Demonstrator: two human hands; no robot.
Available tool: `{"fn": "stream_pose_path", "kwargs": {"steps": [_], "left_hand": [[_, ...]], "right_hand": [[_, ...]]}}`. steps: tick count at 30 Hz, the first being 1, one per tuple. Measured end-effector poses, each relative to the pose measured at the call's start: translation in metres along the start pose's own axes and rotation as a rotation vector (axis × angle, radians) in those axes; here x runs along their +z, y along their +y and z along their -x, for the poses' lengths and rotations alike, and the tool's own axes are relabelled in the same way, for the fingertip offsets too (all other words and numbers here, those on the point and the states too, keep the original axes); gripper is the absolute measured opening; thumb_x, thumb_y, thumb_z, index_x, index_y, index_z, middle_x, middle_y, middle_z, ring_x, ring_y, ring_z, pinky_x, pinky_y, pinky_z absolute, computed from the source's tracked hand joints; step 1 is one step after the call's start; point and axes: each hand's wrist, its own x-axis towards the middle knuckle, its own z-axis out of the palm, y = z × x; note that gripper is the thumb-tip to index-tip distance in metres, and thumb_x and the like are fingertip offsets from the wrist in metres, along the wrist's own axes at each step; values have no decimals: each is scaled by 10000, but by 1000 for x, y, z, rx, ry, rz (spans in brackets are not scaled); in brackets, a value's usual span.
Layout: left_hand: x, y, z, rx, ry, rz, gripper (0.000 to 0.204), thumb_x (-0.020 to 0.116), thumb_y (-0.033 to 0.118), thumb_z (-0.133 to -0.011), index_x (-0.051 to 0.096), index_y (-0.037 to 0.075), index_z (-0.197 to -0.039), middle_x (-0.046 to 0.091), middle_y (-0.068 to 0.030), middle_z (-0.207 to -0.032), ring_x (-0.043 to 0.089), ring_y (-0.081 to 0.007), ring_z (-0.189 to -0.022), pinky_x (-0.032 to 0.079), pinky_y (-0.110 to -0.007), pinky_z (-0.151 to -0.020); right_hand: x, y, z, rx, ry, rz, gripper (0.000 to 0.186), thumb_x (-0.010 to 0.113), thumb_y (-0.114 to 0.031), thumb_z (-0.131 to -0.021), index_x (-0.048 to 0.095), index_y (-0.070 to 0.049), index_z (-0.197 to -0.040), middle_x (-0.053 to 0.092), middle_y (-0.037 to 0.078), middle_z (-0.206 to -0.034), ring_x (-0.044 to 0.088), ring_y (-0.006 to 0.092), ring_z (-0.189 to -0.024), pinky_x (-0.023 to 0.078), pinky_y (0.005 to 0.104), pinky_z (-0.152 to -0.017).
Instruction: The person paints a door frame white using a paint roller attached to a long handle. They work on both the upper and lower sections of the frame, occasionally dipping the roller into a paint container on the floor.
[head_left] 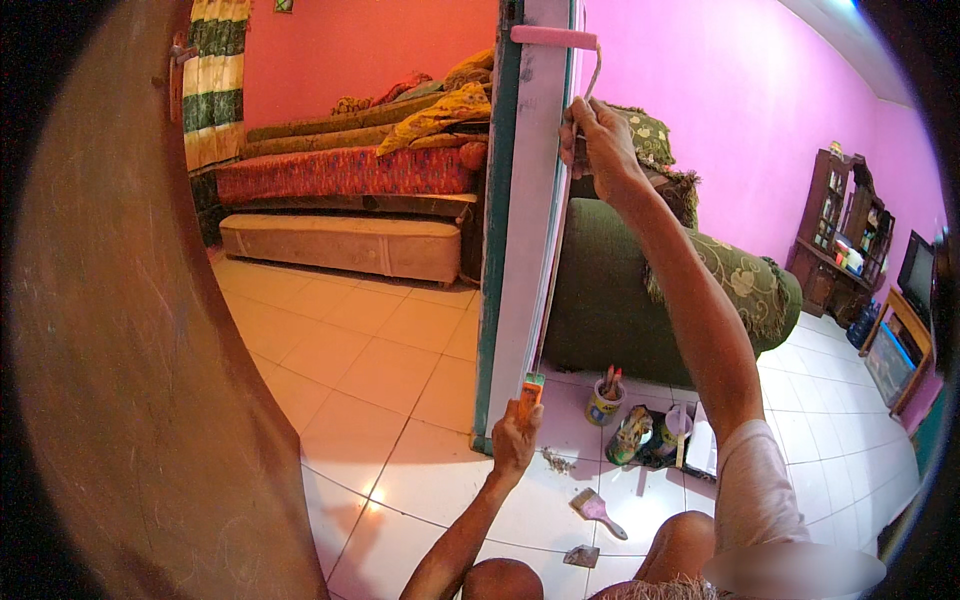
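My right hand [605, 150] is raised, with its fingers closed round the handle of a small paint roller. The roller's pink sleeve [553, 37] lies across the upper part of the wall edge [533, 200], and its wire frame bends down to my hand. Low on the same edge, my left hand [513, 442] grips an orange tool with a green end [531, 388]. Its exact kind I cannot make out. The wall edge looks pale pink, with teal trim along its left side.
On the tiled floor lie a paintbrush [597, 513], a flat scraper blade [581, 555] and some debris [558, 462]. Paint cans [606, 402] and a black tray [660, 440] stand by a green sofa [620, 290]. A brown door [130, 320] fills the left side; a bed [340, 175] stands beyond.
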Motion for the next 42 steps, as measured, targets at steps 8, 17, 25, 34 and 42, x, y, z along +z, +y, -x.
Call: {"fn": "stream_pose_path", "kwargs": {"steps": [8,17,25,34,42], "left_hand": [[9,-49,44,-76,-70,69,496,523,500,-982,545,4,-974,615,-211,-698,653,-401,-669,489,-459,-577],[-22,-18,32,-56,-51,71,493,522,496,-985,524,6,-928,581,-191,-662,614,-378,-599,465,-453,-539],[-40,38,-18,23,-40,56,498,496,517,-991,524,29,-896,558,-153,-619,607,-310,-567,458,-431,-523],[-18,6,16,35,-29,74,524,503,525,-984,540,6,-915,571,-188,-622,622,-371,-591,470,-443,-535],[-25,14,-4,36,-13,24,498,524,501,-981,533,8,-919,594,-200,-656,621,-385,-604,469,-450,-537]], "right_hand": [[5,29,37,15,-42,-27,321,432,-354,-1045,509,-64,-932,533,19,-653,536,120,-497,399,274,-394],[9,8,9,-9,-12,-38,324,435,-346,-1040,533,-47,-962,565,39,-692,557,137,-525,424,300,-424],[1,-29,-28,-82,32,2,327,438,-344,-1031,562,-42,-1006,585,28,-732,585,144,-580,491,343,-496],[2,-3,2,15,52,-4,281,472,-371,-1040,533,-110,-952,535,-33,-647,522,76,-467,391,243,-381],[4,-17,-9,-41,44,15,302,452,-392,-1041,535,-115,-956,533,-36,-689,522,68,-534,389,243,-425]]}}
